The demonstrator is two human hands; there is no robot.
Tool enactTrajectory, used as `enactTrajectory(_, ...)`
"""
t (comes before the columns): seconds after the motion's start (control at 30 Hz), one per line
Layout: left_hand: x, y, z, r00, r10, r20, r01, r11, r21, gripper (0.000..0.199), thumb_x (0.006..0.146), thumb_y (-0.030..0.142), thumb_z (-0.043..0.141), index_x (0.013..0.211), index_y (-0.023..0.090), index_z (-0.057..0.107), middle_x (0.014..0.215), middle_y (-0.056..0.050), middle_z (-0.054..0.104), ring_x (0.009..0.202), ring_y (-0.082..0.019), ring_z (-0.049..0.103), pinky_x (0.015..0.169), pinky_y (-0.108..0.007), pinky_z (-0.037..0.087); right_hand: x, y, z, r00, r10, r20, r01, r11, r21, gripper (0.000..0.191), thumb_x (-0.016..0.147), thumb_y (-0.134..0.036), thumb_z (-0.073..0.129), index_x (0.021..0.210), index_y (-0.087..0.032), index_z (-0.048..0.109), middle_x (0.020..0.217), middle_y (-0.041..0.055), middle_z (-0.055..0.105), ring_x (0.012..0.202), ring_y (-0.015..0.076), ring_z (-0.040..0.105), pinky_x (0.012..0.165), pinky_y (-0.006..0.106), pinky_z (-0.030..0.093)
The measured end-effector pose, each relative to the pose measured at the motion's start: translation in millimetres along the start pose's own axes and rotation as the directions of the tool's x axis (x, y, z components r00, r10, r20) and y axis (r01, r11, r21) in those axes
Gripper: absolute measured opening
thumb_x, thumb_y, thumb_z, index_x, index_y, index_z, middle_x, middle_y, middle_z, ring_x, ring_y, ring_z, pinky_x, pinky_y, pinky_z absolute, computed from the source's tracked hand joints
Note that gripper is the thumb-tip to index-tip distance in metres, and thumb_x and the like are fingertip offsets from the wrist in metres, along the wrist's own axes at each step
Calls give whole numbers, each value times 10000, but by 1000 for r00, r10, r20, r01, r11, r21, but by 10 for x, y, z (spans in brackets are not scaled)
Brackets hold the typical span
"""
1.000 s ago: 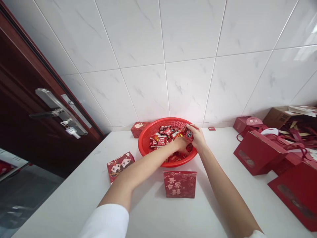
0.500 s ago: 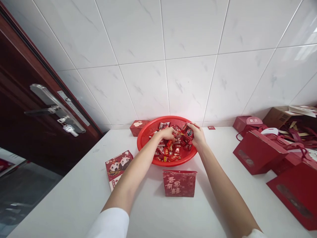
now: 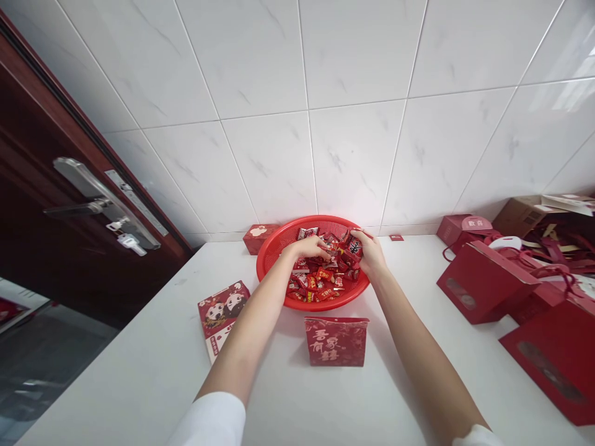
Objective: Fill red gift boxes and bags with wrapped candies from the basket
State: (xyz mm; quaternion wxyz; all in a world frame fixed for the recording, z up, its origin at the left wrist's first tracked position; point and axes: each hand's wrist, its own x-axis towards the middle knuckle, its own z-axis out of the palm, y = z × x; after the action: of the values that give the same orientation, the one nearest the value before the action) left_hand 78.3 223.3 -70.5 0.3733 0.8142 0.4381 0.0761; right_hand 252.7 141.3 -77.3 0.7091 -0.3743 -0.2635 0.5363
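Note:
A round red plastic basket [image 3: 269,282] with a perforated wall holds many small wrapped candies [image 3: 320,280], mostly red. Over the middle of the pile is my left hand [image 3: 310,248], its fingers bent down and closed at a wrapped candy; the fingertips are partly hidden. At the basket's right rim my right hand [image 3: 370,253] grips a dark red candy packet [image 3: 354,249] with white lettering, thumb and fingers round its edge. Just in front of the basket stands a red paper gift box [image 3: 336,342] with pale lettering, upright on the white table [image 3: 297,402].
Left of my left forearm lies a printed red box [image 3: 224,313] with cartoon figures. Behind the basket sits a small red box [image 3: 258,239] by the tiled wall. Red gift bags [image 3: 488,282] and an open carton of ribbons [image 3: 525,217] crowd the right side. A door [image 3: 60,161] with keys borders the left.
My left hand has shifted slightly left and up over the candies, and some candies beneath it lie differently. My right hand still holds the dark red packet in nearly the same place.

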Motion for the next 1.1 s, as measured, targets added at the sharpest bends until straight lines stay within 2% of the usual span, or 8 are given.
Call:
enactTrajectory(0.2,-40,45,-37,999,-36,6,36,999,25,242,671,401,763,705,162,777,591,16,619,647,-159,514,662,-278,383,23,14,-20,1000,-2,5,2,1000,-24,142,579,-274,775,651,-243,657,626,-35,701,685,205,683,628,317,537)
enactTrajectory(0.43,-89,107,-73,999,-38,1,38,997,61,153,651,314,756,692,172,794,683,-13,709,727,-185,585,714,-274,414,31,16,-33,1000,2,-3,-2,1000,-25,127,563,-244,759,639,-242,657,651,-37,714,681,191,672,620,299,533)
enactTrajectory(0.67,-66,114,-32,996,-12,-94,23,993,116,129,686,211,719,782,184,801,759,-20,745,772,-198,646,698,-261,444,15,15,-25,1000,-6,8,6,1000,-11,140,566,-242,783,663,-245,682,694,-24,740,752,212,697,678,320,555)
enactTrajectory(0.73,-62,151,0,993,14,-120,4,989,146,164,719,193,691,840,175,801,815,-35,752,824,-218,665,734,-272,465,9,11,-22,1000,-9,14,9,1000,-8,137,564,-247,787,654,-244,684,687,-23,735,744,214,695,686,327,559)
enactTrajectory(0.87,-60,293,107,979,110,-171,-69,971,230,365,712,128,678,1064,166,768,1060,-76,734,1059,-278,642,901,-304,468,0,3,-22,1000,-15,16,15,1000,2,140,555,-240,791,646,-241,685,680,-26,728,728,203,687,681,317,554)
enactTrajectory(0.93,-63,376,193,983,150,-103,-119,959,258,372,713,123,682,1070,181,768,1074,-64,733,1042,-268,653,890,-294,480,-1,1,-24,1000,-16,12,16,1000,9,149,554,-237,797,646,-240,679,671,-32,720,710,191,678,669,306,545)
enactTrajectory(1.0,-70,446,295,985,167,49,-174,948,268,319,707,111,690,997,201,790,993,-29,756,929,-226,686,823,-262,500,2,2,-26,1000,-17,4,17,1000,15,159,548,-236,801,640,-240,671,655,-43,705,688,177,666,657,294,536)
enactTrajectory(1.1,-76,504,448,953,158,258,-234,925,299,331,633,76,748,916,236,810,922,5,773,844,-205,695,775,-245,505,6,9,-26,1000,-16,-9,16,1000,20,165,535,-233,801,641,-238,674,654,-52,697,673,159,648,648,275,525)
